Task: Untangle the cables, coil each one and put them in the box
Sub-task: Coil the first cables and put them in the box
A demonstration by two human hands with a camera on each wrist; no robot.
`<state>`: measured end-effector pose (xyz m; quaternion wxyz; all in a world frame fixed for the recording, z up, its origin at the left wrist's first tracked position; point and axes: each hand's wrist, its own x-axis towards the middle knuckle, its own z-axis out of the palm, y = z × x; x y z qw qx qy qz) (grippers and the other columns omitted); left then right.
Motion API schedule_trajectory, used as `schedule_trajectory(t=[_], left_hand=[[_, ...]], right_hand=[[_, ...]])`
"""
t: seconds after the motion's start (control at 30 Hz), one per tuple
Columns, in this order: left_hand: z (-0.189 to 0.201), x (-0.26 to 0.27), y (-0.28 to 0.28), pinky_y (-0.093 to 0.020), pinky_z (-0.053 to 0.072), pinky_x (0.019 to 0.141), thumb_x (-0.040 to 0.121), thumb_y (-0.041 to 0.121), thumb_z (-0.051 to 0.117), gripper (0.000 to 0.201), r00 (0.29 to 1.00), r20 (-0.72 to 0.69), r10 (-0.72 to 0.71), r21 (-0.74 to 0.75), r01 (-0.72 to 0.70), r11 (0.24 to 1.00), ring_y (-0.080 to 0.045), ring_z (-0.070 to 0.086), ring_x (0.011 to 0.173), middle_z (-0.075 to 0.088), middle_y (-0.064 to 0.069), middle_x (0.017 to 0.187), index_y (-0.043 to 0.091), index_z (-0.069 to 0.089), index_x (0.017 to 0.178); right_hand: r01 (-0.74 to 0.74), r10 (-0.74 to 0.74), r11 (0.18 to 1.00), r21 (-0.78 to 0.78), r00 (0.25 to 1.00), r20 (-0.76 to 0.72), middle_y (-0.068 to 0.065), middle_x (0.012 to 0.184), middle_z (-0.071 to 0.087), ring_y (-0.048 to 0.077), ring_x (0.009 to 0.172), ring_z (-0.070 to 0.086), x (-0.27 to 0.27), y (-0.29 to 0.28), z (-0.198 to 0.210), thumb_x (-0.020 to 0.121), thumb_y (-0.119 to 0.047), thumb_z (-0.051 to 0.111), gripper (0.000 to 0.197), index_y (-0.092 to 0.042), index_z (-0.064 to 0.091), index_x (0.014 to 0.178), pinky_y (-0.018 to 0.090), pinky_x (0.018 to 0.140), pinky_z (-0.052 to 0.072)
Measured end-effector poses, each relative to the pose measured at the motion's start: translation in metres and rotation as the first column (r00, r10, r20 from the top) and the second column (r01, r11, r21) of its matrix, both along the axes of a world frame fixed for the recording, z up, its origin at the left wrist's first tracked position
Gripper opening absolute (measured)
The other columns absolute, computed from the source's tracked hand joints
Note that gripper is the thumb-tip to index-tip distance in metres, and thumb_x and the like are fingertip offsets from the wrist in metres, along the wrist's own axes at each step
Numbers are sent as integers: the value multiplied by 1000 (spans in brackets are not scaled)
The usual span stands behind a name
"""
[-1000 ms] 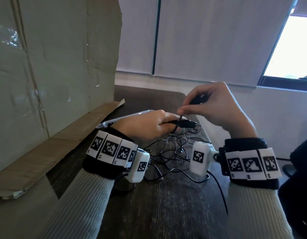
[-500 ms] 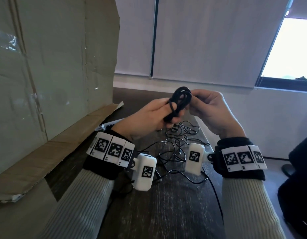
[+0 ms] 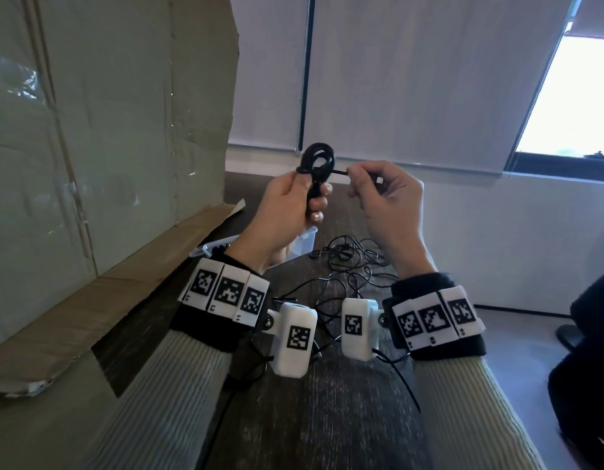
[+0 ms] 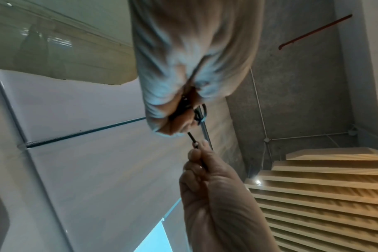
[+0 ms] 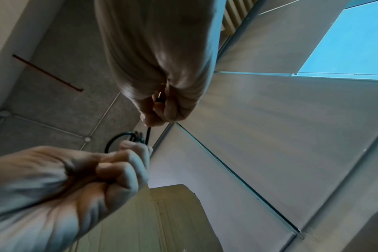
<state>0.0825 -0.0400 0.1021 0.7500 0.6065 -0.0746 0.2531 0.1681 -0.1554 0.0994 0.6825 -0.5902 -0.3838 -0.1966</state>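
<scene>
A black cable wound into a small coil (image 3: 317, 161) is held up above the table. My left hand (image 3: 294, 205) grips the lower part of the coil, fingers curled round it. My right hand (image 3: 378, 188) pinches the coil's loose end (image 3: 339, 172), which is drawn level to the right. In the left wrist view the right hand (image 4: 200, 163) pinches that end close to the left fist; in the right wrist view the coil (image 5: 123, 138) pokes out above the left fist. A tangle of thin black cables (image 3: 348, 262) lies on the table below. A clear plastic box (image 3: 302, 244) stands behind my left wrist.
A large cardboard sheet (image 3: 107, 130) leans along the left side, its flap resting on the dark wooden table (image 3: 327, 418). The table's right edge runs under my right forearm. A dark chair or bag (image 3: 588, 368) sits at the far right.
Both hands rose from the table with the coiled cable. The right hand has drawn the loose end out to the right of the coil.
</scene>
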Motion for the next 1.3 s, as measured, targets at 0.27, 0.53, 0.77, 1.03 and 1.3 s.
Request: schedule_trajectory(t=[0.27,0.53,0.77,1.03,1.3], left_hand=[[-7,8,14,-18,32,52,104,14,27,22,976,-16,219,157,-214,964,-5,36,57,47,1,79,4,46,108],[-7,9,17,-19,33,52,103,12,27,19,957,39,286,208,-288,935,-6,38,56,47,0,78,6,44,104],[-16,17,22,-38,39,61,95,31,32,21,899,133,417,394,-434,810,-13,45,59,51,2,71,18,49,91],[-19,21,12,-29,38,59,102,15,32,17,907,159,390,361,-421,832,-8,43,58,53,0,77,19,48,106],[-13,15,9,-25,40,62,102,13,32,17,923,177,341,441,-384,811,-8,42,57,57,3,76,14,47,110]], right_hand=[[38,-9,987,-158,984,178,-10,74,69,5,64,63,-8,7,-1,81,-17,76,12,-24,73,91,26,63,54],[-50,104,976,-213,963,248,-3,100,65,16,93,64,-8,12,-4,85,-12,72,19,-10,73,104,27,82,55],[-179,209,963,-201,967,143,10,88,74,27,91,70,-9,9,-1,93,-8,61,11,-6,69,100,46,94,53],[-269,260,956,-118,962,-86,-1,68,61,7,64,62,-9,8,-2,96,-6,55,44,-5,46,139,21,73,55],[-189,184,977,-96,981,-59,6,61,61,9,52,52,-8,-9,12,93,-12,62,8,-12,68,88,12,52,39]])
